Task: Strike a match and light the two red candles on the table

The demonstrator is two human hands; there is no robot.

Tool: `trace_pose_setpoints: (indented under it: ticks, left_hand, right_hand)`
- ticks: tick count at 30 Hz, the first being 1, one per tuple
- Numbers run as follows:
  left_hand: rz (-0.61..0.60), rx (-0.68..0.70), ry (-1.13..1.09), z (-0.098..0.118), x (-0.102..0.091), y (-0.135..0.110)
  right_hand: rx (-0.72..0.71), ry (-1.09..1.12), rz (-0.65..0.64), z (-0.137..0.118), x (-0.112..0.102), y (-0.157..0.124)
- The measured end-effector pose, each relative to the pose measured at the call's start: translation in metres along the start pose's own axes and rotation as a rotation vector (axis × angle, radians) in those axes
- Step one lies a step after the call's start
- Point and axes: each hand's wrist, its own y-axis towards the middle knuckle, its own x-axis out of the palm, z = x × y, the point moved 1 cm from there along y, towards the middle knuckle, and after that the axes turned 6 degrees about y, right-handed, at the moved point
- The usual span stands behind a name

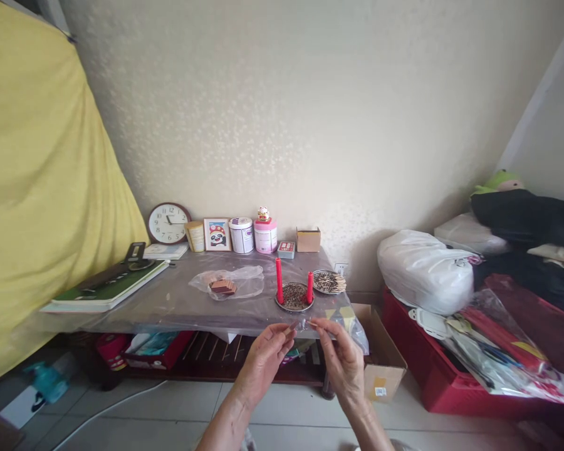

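My left hand [267,352] pinches a small, thin brownish piece [290,329] between thumb and fingers, just past the table's front edge. Facing it, my right hand [342,356] pinches what looks like a matchstick [313,323], its tip pointing at the left hand with a small gap between them. Behind the hands, two red candles [279,282] of unequal height stand upright on a round metal plate [295,309] strewn with dark bits. Another round plate [316,289] beside it bears many matchsticks [334,282]. Flat reddish-brown pieces [223,287] lie on a clear plastic bag [251,283] further left.
Along the wall stand a clock [169,223], a framed panda picture [217,235], tins [241,236] and a small cardboard box [308,240]. A green book [108,282] lies on the table's left. An open carton [385,369] and a red bin [418,360] stand right.
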Motion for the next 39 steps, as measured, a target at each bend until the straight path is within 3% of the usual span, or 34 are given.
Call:
trace_pose_setpoints:
  ticks: [3,6,13,16,19,22,27,31,39]
  left_hand:
    - [0.013,0.001,-0.002,-0.004,0.005,-0.005]
    - [0.033,-0.014,0.004,-0.006,0.005,-0.006]
    - [0.094,0.005,0.061,-0.004,0.008,-0.006]
    - [0.064,0.030,0.096,0.002,0.016,-0.008]
    - [0.017,0.022,0.123,0.006,0.019,-0.010]
    - [0.061,-0.004,0.084,0.005,0.011,-0.011]
    - [0.123,-0.021,0.072,-0.004,-0.004,-0.009]
    - [0.114,-0.026,0.091,-0.006,0.000,-0.007]
    - [0.080,0.025,0.084,-0.007,0.018,-0.004]
  right_hand:
    - [-0.153,-0.069,-0.074,0.003,0.006,-0.008]
    - [-0.200,-0.110,-0.103,0.005,0.007,-0.008]
    - [-0.270,-0.110,0.011,-0.022,-0.003,-0.005]
    - [-0.292,-0.202,-0.115,0.003,0.000,-0.008]
    - [-0.108,-0.329,0.063,0.042,-0.003,-0.007]
    - [-0.022,-0.283,0.119,0.057,-0.010,-0.003]
    - [0.005,-0.181,0.156,0.044,-0.016,0.002]
    - [-0.019,-0.140,0.165,0.028,-0.009,0.001]
    - [-0.233,-0.175,-0.039,0.011,0.004,-0.005]
